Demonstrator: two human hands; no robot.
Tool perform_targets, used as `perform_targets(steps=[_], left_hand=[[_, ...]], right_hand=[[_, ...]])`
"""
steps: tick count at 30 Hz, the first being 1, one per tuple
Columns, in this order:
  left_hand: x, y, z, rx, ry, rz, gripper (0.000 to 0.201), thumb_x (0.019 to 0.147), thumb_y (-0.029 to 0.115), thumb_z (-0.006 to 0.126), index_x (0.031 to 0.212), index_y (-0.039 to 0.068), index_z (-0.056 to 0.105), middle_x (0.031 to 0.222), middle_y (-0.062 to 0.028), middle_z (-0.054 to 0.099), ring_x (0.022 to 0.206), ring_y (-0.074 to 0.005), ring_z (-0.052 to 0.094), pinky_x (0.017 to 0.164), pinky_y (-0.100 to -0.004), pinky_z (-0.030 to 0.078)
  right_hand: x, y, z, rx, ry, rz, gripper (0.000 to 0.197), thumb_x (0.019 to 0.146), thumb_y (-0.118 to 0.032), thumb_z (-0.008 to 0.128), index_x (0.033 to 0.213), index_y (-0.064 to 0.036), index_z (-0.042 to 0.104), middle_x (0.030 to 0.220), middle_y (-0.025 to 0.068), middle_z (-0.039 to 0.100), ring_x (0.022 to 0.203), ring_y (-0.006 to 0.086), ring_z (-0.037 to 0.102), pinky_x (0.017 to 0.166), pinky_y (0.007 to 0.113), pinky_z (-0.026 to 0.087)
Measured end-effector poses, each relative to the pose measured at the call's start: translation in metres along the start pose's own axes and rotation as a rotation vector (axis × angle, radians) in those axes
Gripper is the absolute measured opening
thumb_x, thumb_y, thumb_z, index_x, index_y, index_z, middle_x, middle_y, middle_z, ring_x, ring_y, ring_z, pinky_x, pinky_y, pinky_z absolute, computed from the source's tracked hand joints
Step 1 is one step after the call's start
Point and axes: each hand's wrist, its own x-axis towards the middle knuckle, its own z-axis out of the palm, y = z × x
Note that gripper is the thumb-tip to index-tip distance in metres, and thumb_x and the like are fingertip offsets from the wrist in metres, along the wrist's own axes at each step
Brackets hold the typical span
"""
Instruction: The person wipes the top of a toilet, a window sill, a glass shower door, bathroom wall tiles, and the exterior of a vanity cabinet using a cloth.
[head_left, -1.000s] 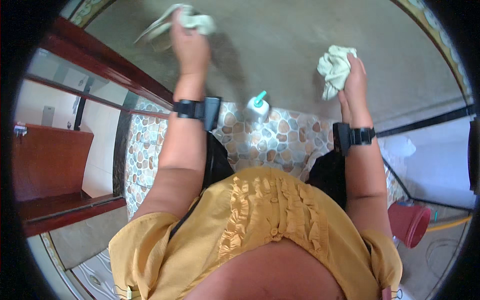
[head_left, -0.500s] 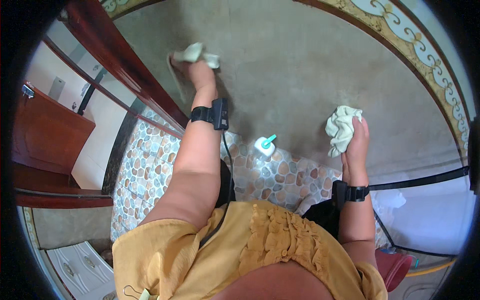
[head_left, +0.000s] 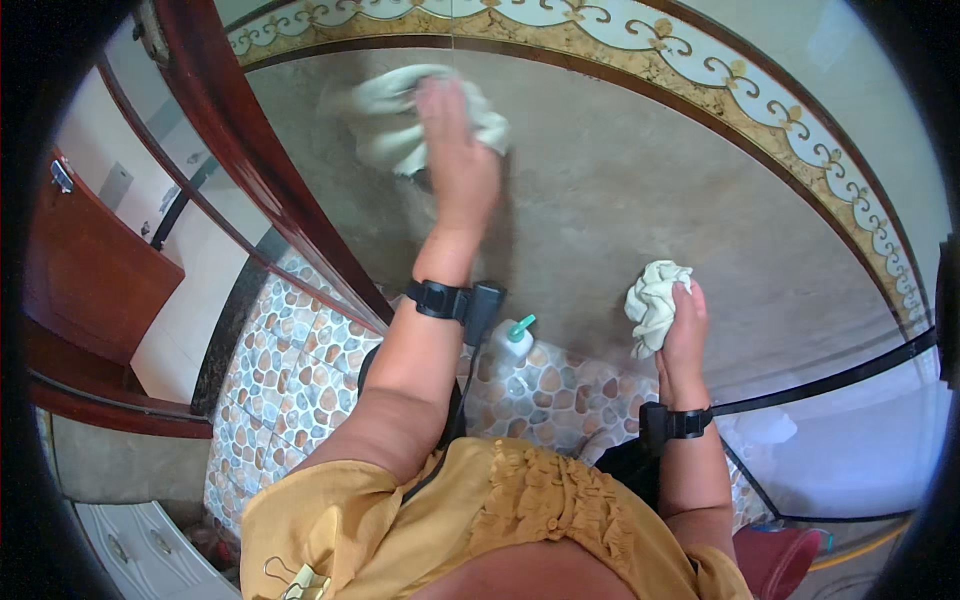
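My left hand (head_left: 452,125), blurred by motion, is on a pale cloth (head_left: 395,145) spread against the grey-brown tiled wall (head_left: 560,190). Its fingers reach up over the cloth, which fans out on both sides of them. Lower down on the right, my right hand (head_left: 686,335) grips a crumpled pale cloth (head_left: 655,305) just in front of the wall. A white bottle with a green pump top (head_left: 514,342) stands on the floor between my arms, at the foot of the wall.
A dark red wooden door frame (head_left: 255,165) rises on the left. Pebble-patterned tiles (head_left: 275,365) cover the floor. A decorated border (head_left: 640,45) runs along the wall higher up. At the lower right are a pink bucket (head_left: 780,560) and a translucent white panel with black edging (head_left: 830,440).
My left hand has swept the cloth up and to the right along the wall. The view has shifted, showing more of the border. My right hand keeps its hold on the other cloth.
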Motion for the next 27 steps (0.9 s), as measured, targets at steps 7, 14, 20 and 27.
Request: perform_targets(steps=[7,14,20,27], left_hand=[[-0.021,0.047,0.014,-0.195,-0.397,0.191,0.066,0.078,-0.002,0.058,0.142,0.01,0.046,0.149,-0.021,0.039,0.139,-0.0433,0.032,0.115,-0.0476,0.025],[0.034,-0.024,-0.014,0.055,0.031,-0.01,0.065,0.084,0.011,0.059,0.144,-0.002,0.037,0.148,-0.0267,0.036,0.141,-0.0395,0.03,0.118,-0.0418,0.023],[0.034,-0.052,-0.015,-0.049,0.177,-0.184,0.057,0.086,0.007,0.049,0.142,-0.001,0.04,0.146,-0.0273,0.038,0.139,-0.0433,0.031,0.115,-0.0452,0.025],[-0.019,0.031,0.023,-0.278,-0.421,0.188,0.06,0.08,-0.006,0.053,0.138,0.009,0.048,0.141,-0.0226,0.046,0.135,-0.0401,0.039,0.112,-0.0457,0.03]], right_hand=[[0.001,0.004,-0.009,-0.022,-0.016,0.0,0.027,0.097,-0.012,0.048,0.117,0.0035,0.055,0.102,0.0096,0.065,0.087,0.0159,0.064,0.075,0.029,0.053],[0.005,0.011,-0.021,-0.133,0.002,-0.026,0.025,0.097,-0.012,0.048,0.116,0.003,0.056,0.099,0.0085,0.065,0.085,0.0158,0.063,0.073,0.028,0.052],[0.007,0.017,-0.031,-0.092,-0.007,0.007,0.029,0.098,-0.016,0.047,0.117,0.0028,0.056,0.101,0.0112,0.065,0.088,0.0199,0.066,0.076,0.032,0.054],[0.005,0.012,-0.016,-0.101,-0.049,0.045,0.03,0.098,-0.017,0.047,0.118,0.0024,0.056,0.102,0.0116,0.065,0.09,0.0197,0.066,0.078,0.032,0.054]])
